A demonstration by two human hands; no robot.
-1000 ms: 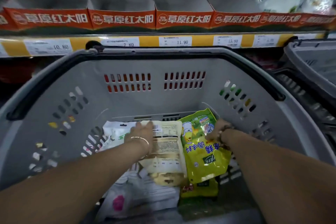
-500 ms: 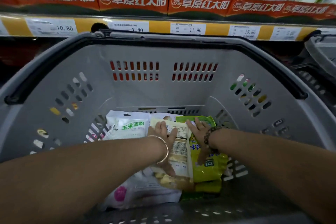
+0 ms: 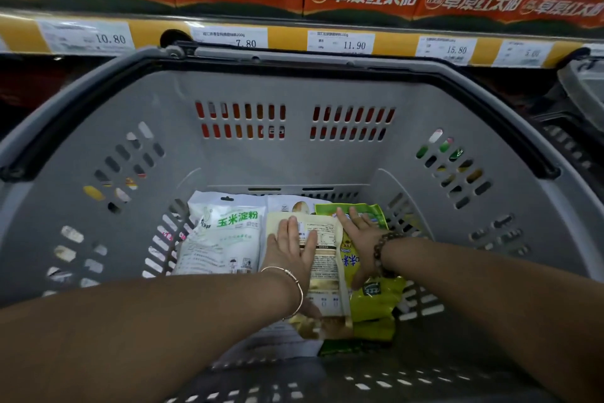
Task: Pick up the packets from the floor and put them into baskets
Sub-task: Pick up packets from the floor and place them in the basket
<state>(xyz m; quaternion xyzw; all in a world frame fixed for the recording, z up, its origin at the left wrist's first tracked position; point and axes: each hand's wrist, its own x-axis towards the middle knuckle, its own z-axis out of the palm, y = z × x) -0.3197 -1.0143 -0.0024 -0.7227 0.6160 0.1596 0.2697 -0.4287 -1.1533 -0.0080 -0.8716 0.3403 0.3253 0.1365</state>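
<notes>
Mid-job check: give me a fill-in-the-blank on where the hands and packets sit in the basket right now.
1. The beige packet lies ___ the left hand.
2. The bead bracelet sits on the ___ wrist.
3. The white packet lies to the ___ of the beige packet.
4. The right hand rests on the yellow-green packet ___ the basket.

Missing words: under; right; left; inside.
</notes>
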